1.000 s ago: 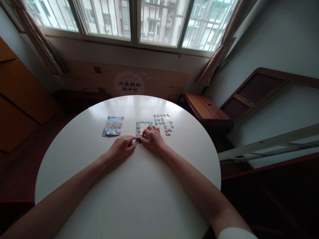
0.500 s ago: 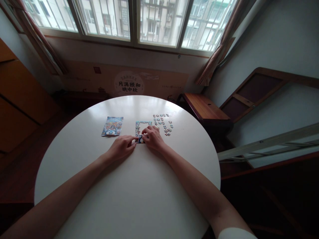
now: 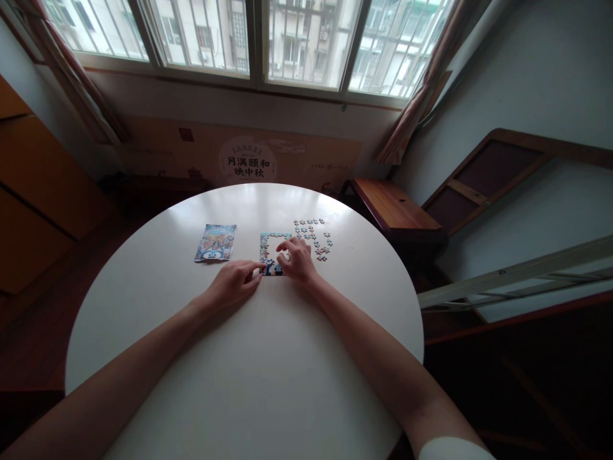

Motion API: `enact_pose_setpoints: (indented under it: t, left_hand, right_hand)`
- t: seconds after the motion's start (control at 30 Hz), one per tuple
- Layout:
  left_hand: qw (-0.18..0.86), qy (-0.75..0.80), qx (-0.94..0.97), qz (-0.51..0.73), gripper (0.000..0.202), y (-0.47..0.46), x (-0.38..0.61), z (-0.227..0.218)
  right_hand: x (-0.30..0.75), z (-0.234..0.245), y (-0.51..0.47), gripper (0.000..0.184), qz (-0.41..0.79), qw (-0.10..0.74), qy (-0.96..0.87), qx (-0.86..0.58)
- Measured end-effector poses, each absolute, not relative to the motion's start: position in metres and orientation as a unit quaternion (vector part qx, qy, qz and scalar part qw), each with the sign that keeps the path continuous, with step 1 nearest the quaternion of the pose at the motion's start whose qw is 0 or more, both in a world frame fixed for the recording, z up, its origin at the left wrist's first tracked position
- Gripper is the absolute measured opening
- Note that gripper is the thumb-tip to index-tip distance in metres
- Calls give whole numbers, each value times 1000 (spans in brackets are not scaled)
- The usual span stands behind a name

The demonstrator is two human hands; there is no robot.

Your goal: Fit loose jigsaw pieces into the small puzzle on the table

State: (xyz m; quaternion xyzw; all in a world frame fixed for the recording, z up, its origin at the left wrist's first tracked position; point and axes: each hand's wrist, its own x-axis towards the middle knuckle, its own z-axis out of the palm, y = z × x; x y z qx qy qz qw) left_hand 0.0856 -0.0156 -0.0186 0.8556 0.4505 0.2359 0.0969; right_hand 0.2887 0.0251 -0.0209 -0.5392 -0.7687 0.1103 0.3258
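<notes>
A partly joined jigsaw puzzle (image 3: 263,248) lies on the white round table, its border pieces framing a pale gap. My left hand (image 3: 235,279) rests at the puzzle's lower left corner, index finger stretched onto its edge and the other fingers bent, holding nothing that I can see. Over the right side of the puzzle is my right hand (image 3: 297,260), thumb and index finger apart with no piece visible between them. It hides part of the right border. Loose puzzle pieces (image 3: 322,250) are spread in rows just beyond and to the right of this hand.
A colourful printed sheet or packet (image 3: 215,243) lies left of the puzzle on the table (image 3: 239,370). Past the table's far right edge stands a wooden stool or bench (image 3: 393,204). A barred window (image 3: 306,45) with curtains fills the far wall.
My right hand has lifted slightly away from the puzzle's lower left part, shifting right, and its thumb and index finger have parted, uncovering dark blue pieces. My left hand has stayed put.
</notes>
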Motion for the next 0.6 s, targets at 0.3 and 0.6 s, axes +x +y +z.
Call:
enact_pose_setpoints:
  t: [0.3, 0.6]
  left_hand:
    - [102, 439, 859, 242, 31, -16, 85, -20]
    - [99, 438, 861, 239, 32, -16, 85, -18]
  right_hand:
    - [284, -18, 17, 29, 43, 213, -835, -506]
    - [284, -21, 20, 29, 50, 221, -835, -501]
